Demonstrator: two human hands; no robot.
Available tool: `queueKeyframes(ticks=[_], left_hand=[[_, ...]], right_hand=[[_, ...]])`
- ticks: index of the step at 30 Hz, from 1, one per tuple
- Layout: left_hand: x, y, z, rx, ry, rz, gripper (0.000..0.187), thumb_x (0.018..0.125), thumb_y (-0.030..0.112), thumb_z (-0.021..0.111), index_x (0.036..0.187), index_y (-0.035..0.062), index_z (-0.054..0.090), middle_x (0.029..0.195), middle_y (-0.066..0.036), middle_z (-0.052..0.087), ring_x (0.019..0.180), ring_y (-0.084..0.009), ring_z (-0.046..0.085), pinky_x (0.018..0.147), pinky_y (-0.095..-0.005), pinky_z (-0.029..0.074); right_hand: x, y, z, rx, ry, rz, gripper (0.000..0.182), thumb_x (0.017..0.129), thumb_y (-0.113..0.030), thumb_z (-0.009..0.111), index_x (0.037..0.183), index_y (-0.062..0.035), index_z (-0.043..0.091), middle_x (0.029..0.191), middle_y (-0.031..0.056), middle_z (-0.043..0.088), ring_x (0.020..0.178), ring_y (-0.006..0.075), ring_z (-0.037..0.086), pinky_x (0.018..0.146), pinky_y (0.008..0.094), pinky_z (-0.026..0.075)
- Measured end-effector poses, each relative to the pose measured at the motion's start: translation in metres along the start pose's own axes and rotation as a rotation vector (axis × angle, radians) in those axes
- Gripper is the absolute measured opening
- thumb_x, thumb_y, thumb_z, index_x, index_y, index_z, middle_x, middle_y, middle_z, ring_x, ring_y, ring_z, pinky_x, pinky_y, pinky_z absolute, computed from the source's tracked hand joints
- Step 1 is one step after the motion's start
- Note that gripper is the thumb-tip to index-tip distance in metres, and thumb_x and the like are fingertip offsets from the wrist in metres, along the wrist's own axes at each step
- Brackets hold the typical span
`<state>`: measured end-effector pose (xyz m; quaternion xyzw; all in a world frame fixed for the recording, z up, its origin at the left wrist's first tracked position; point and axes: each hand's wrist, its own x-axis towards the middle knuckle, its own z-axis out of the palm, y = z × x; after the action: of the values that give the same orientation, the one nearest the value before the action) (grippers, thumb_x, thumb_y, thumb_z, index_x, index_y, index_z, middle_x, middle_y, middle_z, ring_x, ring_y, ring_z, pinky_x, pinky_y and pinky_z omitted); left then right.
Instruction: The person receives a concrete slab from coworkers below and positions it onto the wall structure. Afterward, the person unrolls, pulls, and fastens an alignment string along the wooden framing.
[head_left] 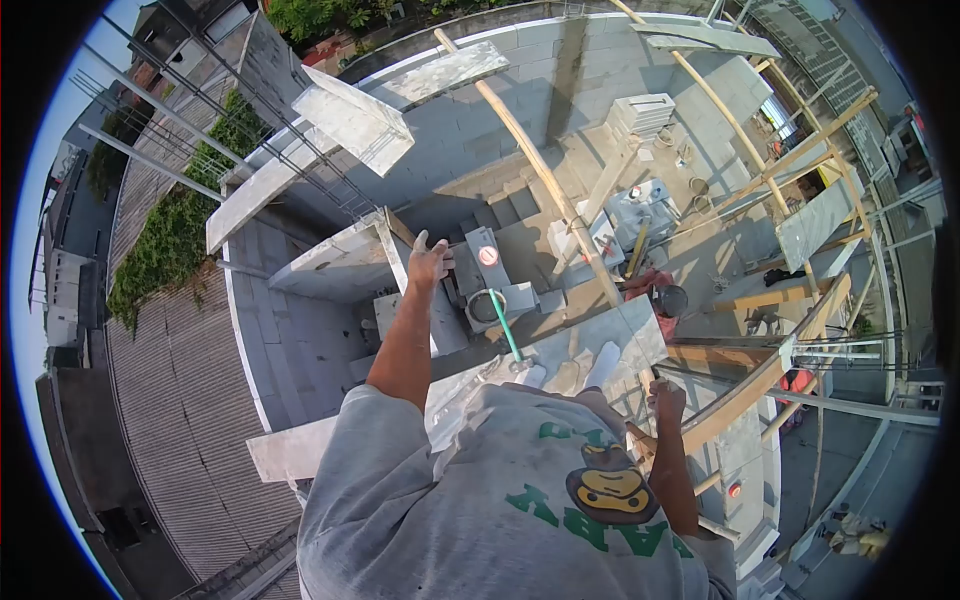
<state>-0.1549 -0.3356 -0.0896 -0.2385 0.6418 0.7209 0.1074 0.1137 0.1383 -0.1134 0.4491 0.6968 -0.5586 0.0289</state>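
My left hand [430,258] is stretched out over the upper end of a pale upright board [392,250], its fingers apart and nothing visible in them. My right hand [665,398] is closed near a wooden pole beside the curved timber [735,408]; what it grips, if anything, is too small to tell. Between my arms, a green-handled tool [505,325] leans from a round bucket [487,306] down to the plank [590,355] at my feet.
Wooden poles [530,150] cross above the lower floor. Block walls [520,65] surround the drop. A co-worker in a dark hat [670,300] is below. Stacked blocks [640,115] stand farther back. Thin metal rods [290,130] project at the upper left.
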Motion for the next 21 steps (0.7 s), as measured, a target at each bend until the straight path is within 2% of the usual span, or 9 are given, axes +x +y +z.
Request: queueKeyframes(ticks=[1,3,5,7,9,11,15,18,21], left_hand=[[0.021,-0.004,-0.008,-0.009,-0.062,-0.011,0.070,0.082,0.024,0.057,0.137,0.0060,0.016,0.080,-0.009,0.058,0.058,-0.0157,0.055,0.050,-0.0258,0.042],[0.014,0.007,0.001,0.070,-0.080,0.011,0.064,0.083,0.025,0.056,0.135,0.0061,0.023,0.081,-0.009,0.059,0.058,-0.0145,0.055,0.048,-0.0239,0.042],[-0.008,0.011,0.027,0.153,-0.105,-0.052,0.056,0.083,0.026,0.055,0.131,0.0062,0.033,0.081,-0.008,0.059,0.057,-0.0129,0.055,0.048,-0.0239,0.042],[-0.011,-0.008,0.051,0.121,-0.393,-0.136,0.050,0.084,0.027,0.055,0.127,0.0063,0.040,0.079,-0.006,0.058,0.056,-0.0121,0.054,0.048,-0.0234,0.043],[-0.027,-0.034,0.095,0.192,-0.492,-0.204,0.045,0.084,0.026,0.055,0.123,0.0063,0.045,0.079,-0.005,0.058,0.058,-0.0119,0.054,0.050,-0.0222,0.043],[-0.068,-0.041,0.143,0.381,-0.608,-0.197,0.043,0.083,0.025,0.057,0.120,0.0048,0.048,0.082,-0.005,0.058,0.062,-0.0122,0.054,0.053,-0.0232,0.044],[-0.099,-0.081,0.201,0.424,-0.954,-0.271,0.045,0.080,0.019,0.059,0.118,-0.0021,0.048,0.084,-0.008,0.057,0.065,-0.0129,0.055,0.057,-0.0265,0.047],[-0.106,-0.101,0.207,0.461,-0.977,-0.250,0.041,0.080,0.018,0.059,0.113,-0.0040,0.050,0.081,-0.007,0.057,0.064,-0.0126,0.054,0.054,-0.0249,0.046],[-0.079,-0.129,0.176,0.580,-0.891,-0.220,0.035,0.080,0.017,0.057,0.107,-0.0033,0.053,0.076,-0.006,0.057,0.062,-0.0119,0.054,0.051,-0.0234,0.045]], right_hand=[[-0.008,-0.014,0.003,-0.027,0.029,-0.007,0.021,0.082,-0.016,0.051,0.071,0.0004,0.057,0.060,0.0057,0.054,0.043,0.0109,0.049,0.037,0.0223,0.036],[0.006,0.007,-0.002,0.059,-0.031,0.017,0.028,0.081,-0.026,0.055,0.073,-0.0009,0.062,0.062,0.0062,0.059,0.050,0.0140,0.055,0.045,0.0266,0.043],[0.014,0.034,-0.004,-0.234,0.096,-0.067,0.035,0.078,-0.033,0.054,0.073,0.0004,0.064,0.065,0.0126,0.062,0.059,0.0232,0.061,0.058,0.0344,0.047],[0.018,0.054,-0.001,-0.262,0.137,-0.077,0.039,0.075,-0.037,0.053,0.073,0.0008,0.065,0.069,0.0193,0.063,0.070,0.0321,0.062,0.069,0.0400,0.046],[0.012,0.060,-0.001,-0.437,0.155,-0.079,0.038,0.073,-0.035,0.053,0.074,0.0015,0.065,0.072,0.0225,0.062,0.076,0.0360,0.061,0.071,0.0424,0.046],[-0.024,0.013,-0.006,-0.380,0.119,-0.031,0.040,0.072,-0.036,0.054,0.075,0.0030,0.064,0.075,0.0255,0.061,0.078,0.0384,0.060,0.072,0.0420,0.046],[0.004,0.064,-0.014,-0.320,0.168,0.031,0.042,0.071,-0.037,0.056,0.074,0.0035,0.064,0.075,0.0248,0.061,0.076,0.0373,0.061,0.070,0.0421,0.046],[0.002,0.067,-0.026,-0.243,0.180,0.061,0.039,0.070,-0.036,0.056,0.072,0.0024,0.065,0.070,0.0214,0.062,0.072,0.0337,0.062,0.067,0.0404,0.047],[0.006,0.068,-0.039,-0.098,0.141,0.102,0.034,0.070,-0.032,0.056,0.070,0.0006,0.066,0.066,0.0163,0.063,0.065,0.0276,0.063,0.063,0.0367,0.048]])
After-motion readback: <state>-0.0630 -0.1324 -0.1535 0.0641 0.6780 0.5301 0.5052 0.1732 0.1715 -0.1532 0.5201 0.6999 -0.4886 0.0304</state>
